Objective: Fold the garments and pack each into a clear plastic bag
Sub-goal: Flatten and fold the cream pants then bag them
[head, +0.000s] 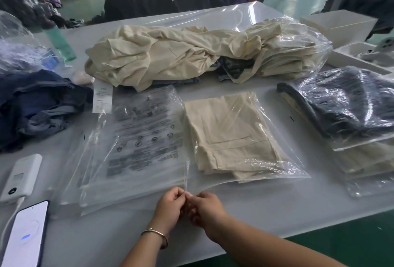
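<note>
Pinching a thin clear strip at the near table edge, left hand [170, 203] and right hand [205, 208] meet fingertip to fingertip. Just beyond lies a glossy, crinkled plastic bag [283, 160] holding a flat, folded cream garment [230, 136]. A rumpled cream pile [170, 55] sits farther back.

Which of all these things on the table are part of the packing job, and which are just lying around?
Part of the job:
hands pinching a strip
bagged cream garment
stack of empty bags
cream pile
packed bags

Lying about:
phone
power bank
green bottle

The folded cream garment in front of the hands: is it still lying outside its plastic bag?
No, the folded cream garment already lies inside the clear bag, whose edge both hands pinch.
</note>
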{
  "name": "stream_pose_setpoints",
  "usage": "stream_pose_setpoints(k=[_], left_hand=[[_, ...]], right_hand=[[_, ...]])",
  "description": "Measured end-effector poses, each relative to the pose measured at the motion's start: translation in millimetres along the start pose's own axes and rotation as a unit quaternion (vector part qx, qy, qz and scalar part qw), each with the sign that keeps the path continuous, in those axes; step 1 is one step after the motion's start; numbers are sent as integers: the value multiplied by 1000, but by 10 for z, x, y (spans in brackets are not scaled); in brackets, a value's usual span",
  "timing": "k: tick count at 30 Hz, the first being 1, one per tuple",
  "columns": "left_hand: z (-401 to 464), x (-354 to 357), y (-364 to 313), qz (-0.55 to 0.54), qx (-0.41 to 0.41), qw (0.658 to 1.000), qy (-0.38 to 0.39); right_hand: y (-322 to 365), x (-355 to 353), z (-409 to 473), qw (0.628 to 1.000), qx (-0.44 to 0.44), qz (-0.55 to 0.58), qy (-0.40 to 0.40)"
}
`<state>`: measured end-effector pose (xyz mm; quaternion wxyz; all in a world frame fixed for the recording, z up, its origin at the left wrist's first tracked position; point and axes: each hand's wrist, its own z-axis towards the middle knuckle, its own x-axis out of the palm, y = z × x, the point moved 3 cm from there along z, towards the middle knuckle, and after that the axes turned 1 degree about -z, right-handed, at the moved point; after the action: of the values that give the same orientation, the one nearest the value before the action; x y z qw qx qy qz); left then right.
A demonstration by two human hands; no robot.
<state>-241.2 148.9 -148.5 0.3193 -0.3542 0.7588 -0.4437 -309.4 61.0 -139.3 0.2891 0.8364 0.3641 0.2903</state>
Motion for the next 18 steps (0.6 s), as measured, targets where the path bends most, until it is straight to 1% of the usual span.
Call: stream_pose_setpoints(k=[3,6,9,14,18], left_hand=[[28,-5,26,27,17,999,-3],[64,-41,71,61,16,998,-23],[114,-82,85,82,19,996,-19],[160,-107,102,89,16,996,-17],[195,-119,56,102,11,995,-9]], right_hand=[[49,-50,4,999,-30,-27,-30],[152,-294,32,995,-32,19,-95],[302,-763,1,987,-34,40,-154],[546,-1766,-168,964,-30,46,-261],[770,-2408,-311,946,-42,51,-317]])
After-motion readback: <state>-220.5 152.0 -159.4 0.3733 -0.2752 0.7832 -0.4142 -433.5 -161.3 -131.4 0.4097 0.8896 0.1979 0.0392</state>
